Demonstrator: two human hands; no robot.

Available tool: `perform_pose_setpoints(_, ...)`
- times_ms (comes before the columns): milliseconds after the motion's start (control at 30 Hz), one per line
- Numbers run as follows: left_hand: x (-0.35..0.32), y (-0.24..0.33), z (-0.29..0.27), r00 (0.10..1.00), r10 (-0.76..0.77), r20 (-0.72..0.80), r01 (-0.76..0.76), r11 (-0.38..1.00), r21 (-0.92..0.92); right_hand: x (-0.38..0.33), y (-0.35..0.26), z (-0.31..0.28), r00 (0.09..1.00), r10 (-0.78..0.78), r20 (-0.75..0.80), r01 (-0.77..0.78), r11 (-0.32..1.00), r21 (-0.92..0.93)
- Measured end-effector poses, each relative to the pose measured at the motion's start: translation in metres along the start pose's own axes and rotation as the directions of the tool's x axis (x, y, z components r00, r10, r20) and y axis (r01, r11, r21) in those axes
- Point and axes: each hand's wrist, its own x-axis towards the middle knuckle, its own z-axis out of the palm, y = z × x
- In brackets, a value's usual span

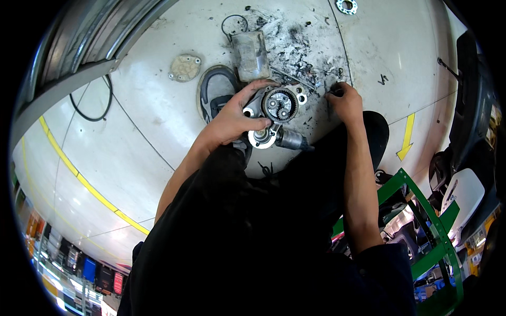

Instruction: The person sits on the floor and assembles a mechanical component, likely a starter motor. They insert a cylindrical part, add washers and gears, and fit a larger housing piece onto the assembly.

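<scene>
My left hand [234, 120] is wrapped round a starter motor housing [258, 102], fingers on its far rim and thumb on its near side. The housing's open end faces up and shows a ring gear with small planet gears [279, 104] inside. A dark cylinder [290, 139], likely the solenoid, sticks out at its near right. To the right, just above the floor, my right hand [348, 103] has its fingers pinched together. A thin dark piece shows at its fingertips; its kind is unclear. Beyond the housing lies a dirty metal can [251, 57].
Dark grime and crumbs [300, 47] cover the floor ahead, with a thin rod [293, 76] among them. A round end cap [185, 68] lies left, beyond my shoe [217, 87]. A toothed disc [346, 6] is far off. A green metal frame [421, 226] stands at the right.
</scene>
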Motion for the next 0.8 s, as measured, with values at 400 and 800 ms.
perform_pose_setpoints(400,-0.003,0.002,0.002,0.999,0.049,-0.006,-0.049,0.997,0.060,-0.062,-0.086,-0.030,0.995,-0.015,0.100,-0.063,0.679,0.732)
perform_pose_setpoints(800,-0.003,0.006,0.004,1.000,-0.009,0.001,0.009,0.982,0.190,-0.087,-0.115,-0.008,0.990,-0.141,-0.027,0.122,0.728,0.675)
